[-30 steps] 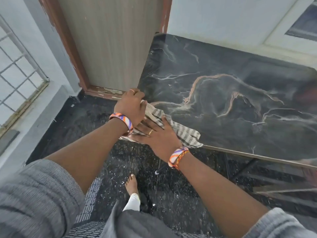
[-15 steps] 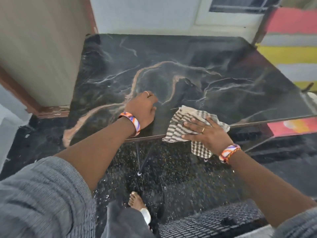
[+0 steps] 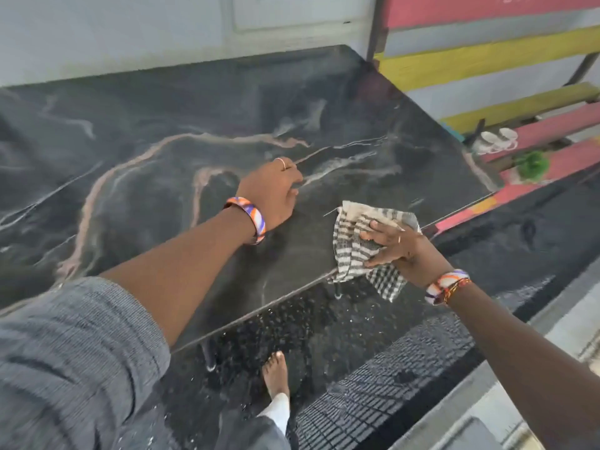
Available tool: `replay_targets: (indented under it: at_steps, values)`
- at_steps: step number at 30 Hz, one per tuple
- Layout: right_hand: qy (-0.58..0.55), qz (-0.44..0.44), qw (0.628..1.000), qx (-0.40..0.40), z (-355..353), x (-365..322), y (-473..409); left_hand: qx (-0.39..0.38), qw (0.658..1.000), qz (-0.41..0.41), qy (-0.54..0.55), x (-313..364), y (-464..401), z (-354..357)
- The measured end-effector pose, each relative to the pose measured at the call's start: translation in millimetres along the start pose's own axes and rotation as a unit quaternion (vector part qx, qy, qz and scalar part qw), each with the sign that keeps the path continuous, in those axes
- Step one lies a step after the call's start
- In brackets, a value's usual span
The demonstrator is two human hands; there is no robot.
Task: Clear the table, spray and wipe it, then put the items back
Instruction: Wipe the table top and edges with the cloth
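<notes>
The right hand (image 3: 401,246) presses flat, spread fingers on the striped cloth (image 3: 352,245) (at the edge of the desk (image 3: 162,125)); the left hand (image 3: 272,193) leans on curled fingers.

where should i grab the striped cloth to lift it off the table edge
Pinch the corner of the cloth that hangs free past the near edge of the table, coming from the near side, from below. It dangles clear of the top, while the rest lies pressed flat under the right hand.

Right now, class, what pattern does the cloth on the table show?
The cloth has dark-and-pale stripes, turning to checks at its hanging corner; head view.
</notes>
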State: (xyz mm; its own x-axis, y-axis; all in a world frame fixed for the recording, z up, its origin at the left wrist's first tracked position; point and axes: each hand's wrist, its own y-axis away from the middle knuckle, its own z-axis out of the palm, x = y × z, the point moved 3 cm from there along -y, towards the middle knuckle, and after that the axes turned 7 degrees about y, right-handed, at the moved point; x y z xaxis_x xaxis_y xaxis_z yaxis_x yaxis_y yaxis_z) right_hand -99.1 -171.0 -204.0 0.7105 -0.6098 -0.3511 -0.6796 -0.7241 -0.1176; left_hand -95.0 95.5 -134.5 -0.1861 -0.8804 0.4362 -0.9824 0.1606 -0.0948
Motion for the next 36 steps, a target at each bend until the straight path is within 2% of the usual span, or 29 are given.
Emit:
replay_targets:
  at_steps: [6,15,23,28,30,34,36]
  values:
    - [-0.089,0.147,0.984,-0.045,-47.3,93.1,16.3,-0.002,0.999,0.038,0.026,38.3,-96.3,21.5]
    - [-0.185,0.265,0.946,-0.029,-93.6,186.5,29.5,-0.041,0.997,0.042,0.042,76.0,-170.6,58.0]
    - [-0.353,0.244,0.902,-0.058,-117.0,238.8,25.5,-0.02,0.999,-0.002,0.04,117.5,-233.9,86.1]
    - [-0.478,0.233,0.847,-0.016,-125.4,271.4,17.1,-0.009,0.998,-0.035,0.054,160.1,-278.2,104.4]
    - [-0.485,0.222,0.846,-0.022,-117.5,279.5,12.6,-0.002,0.996,-0.057,0.064,165.4,-285.8,108.8]
    - [-0.444,0.192,0.875,-0.039,-104.3,292.3,1.6,0.006,0.994,-0.092,0.058,159.5,-292.1,111.4]
    - [-0.463,0.176,0.868,-0.046,-103.2,296.4,-10.3,0.015,0.992,-0.114,0.055,150.4,-295.6,108.3]
